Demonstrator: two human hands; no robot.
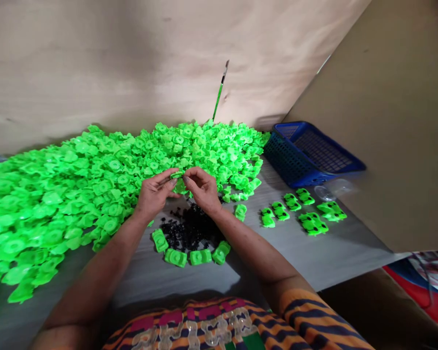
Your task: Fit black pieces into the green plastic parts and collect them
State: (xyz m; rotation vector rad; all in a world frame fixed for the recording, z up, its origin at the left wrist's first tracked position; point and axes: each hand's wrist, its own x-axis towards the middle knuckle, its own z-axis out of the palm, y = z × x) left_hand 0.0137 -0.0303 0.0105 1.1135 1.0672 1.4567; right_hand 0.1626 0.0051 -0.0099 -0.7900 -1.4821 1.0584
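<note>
My left hand (155, 192) is closed around a bright green plastic toy car body (175, 175), held above the table in front of the big green pile. Close against it, my right hand (202, 189) pinches a small black part at the car's edge; the fingers mostly hide it. Below both hands lies a heap of black wheel axles (193, 228). Several green car bodies (175, 257) are set around the near side of that heap, and another car body (240, 212) lies just right of it.
A large pile of green car parts (105, 180) spreads along the back and left. At right stand several green cars with black wheels (280, 211), beside clear plastic cups (324, 193) and a blue basket (310, 150). A thin green brush (219, 95) leans on the wooden wall.
</note>
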